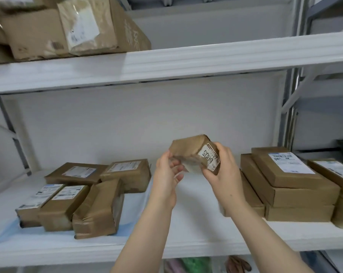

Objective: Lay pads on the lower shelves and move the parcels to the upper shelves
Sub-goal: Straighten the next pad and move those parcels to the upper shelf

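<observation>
Both hands, the left hand (167, 172) and the right hand (223, 166), clamp the small taped parcel (194, 152) by its ends; it seems light and stiff

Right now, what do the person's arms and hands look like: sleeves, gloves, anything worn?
The left hand and right hand are bare, no gloves. Both forearms are uncovered down to the frame edge, so no sleeve shows. No watch, bracelet or ring is visible, though slight blur could hide a thin ring.
</observation>
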